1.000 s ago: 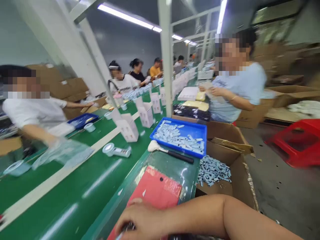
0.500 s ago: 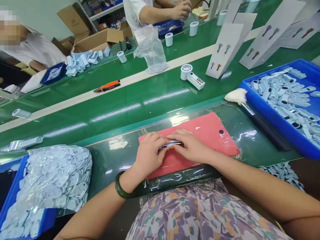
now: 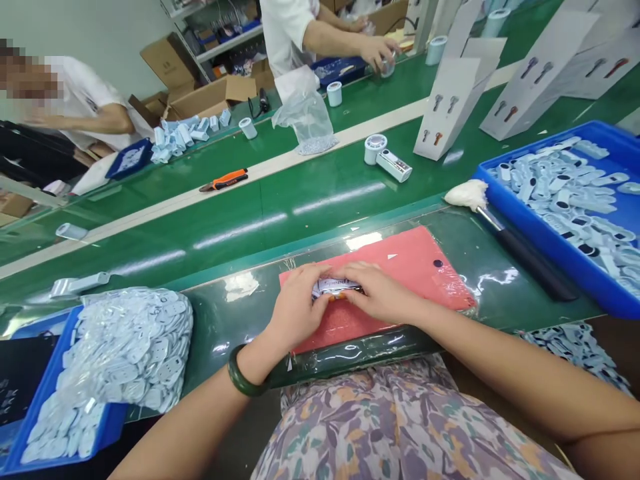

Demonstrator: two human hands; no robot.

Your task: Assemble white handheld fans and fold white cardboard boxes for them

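Bright, fairly even light fills the view, with soft shadows. Long white streaks of glare cross the green table towards 9 and 1 o'clock; harsher patches shine on the clear sheet at 3 and 8. Small highlights edge the printed piece, which is reasonably sharp. Lens distortion stretches and leans the white boxes at 2 o'clock, and coarse pixel blocks mask part of a person at 10
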